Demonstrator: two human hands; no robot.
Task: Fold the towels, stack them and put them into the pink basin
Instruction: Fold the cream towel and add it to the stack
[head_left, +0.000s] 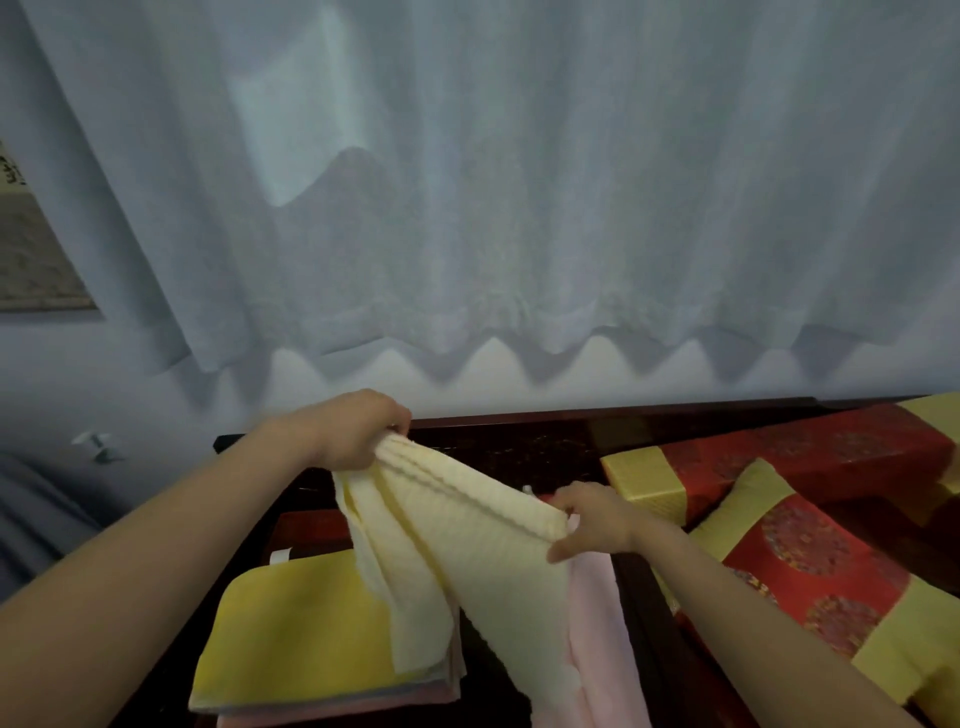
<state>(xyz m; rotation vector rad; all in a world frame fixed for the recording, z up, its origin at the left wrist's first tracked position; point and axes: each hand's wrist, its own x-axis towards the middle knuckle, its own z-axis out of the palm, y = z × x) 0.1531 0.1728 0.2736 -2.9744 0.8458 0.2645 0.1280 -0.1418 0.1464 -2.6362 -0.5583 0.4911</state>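
I hold a cream towel (483, 551) up in the air by its top edge. My left hand (353, 431) grips the far left corner and my right hand (592, 519) pinches the near right corner. The cloth hangs down in folds between them. Below it lies a folded yellow towel (291, 639) on top of a folded pink one (343, 709). A loose pink towel (597, 639) lies under the cream one on the right. No pink basin is in view.
A dark wooden bench (524, 447) carries the towels. Red and gold cushions (810, 551) fill its right side. A pale curtain (519, 208) hangs behind, above a white wall.
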